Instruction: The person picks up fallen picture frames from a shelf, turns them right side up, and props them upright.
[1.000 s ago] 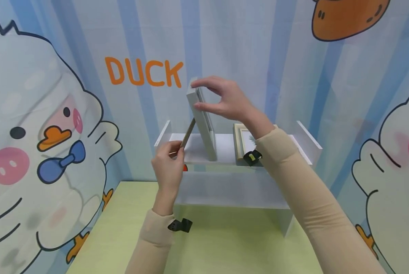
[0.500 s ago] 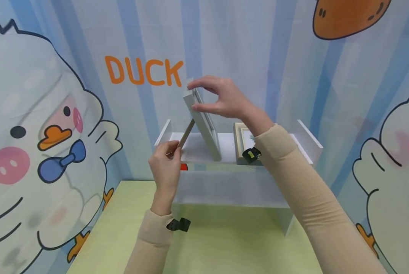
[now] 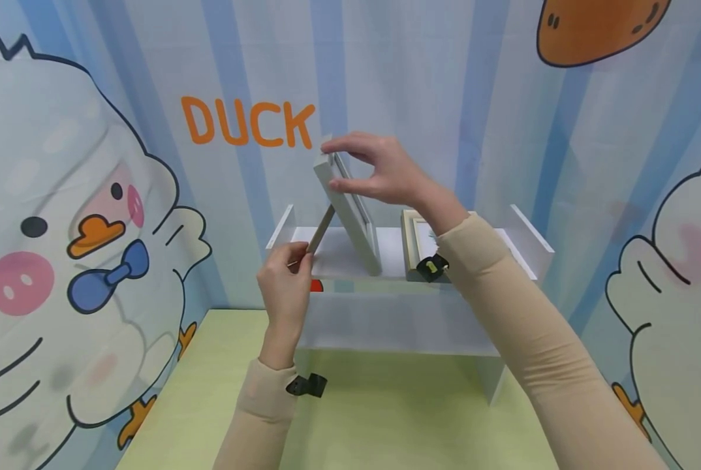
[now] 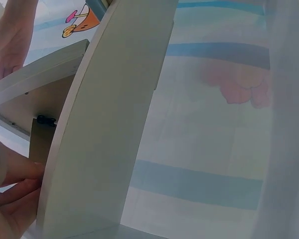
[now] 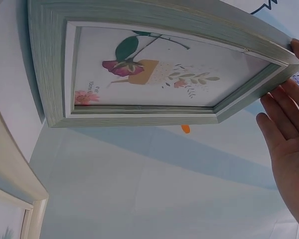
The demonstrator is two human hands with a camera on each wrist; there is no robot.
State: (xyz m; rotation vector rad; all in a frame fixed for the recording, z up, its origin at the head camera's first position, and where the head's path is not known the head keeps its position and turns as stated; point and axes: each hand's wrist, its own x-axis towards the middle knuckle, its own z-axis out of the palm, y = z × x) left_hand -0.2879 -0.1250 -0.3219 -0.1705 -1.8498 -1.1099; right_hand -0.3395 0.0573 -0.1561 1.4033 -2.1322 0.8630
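On the white shelf: grey-green frame tilted back

Head view: the grey-green frame's lower edge rests on the shelf. Left hand pinches the support leg near its lower end; right hand pinches the frame's upper corner between thumb and fingers. A cream frame sits to the right.

Left wrist view: black hinge at the leg's top; side panel partly hides the fingers.

Right wrist view: flower picture inside the grey-green frame.

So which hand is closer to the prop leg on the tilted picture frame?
Left. The left hand pinches the prop leg near its lower end; the right hand grips the top of the picture frame, above the leg.
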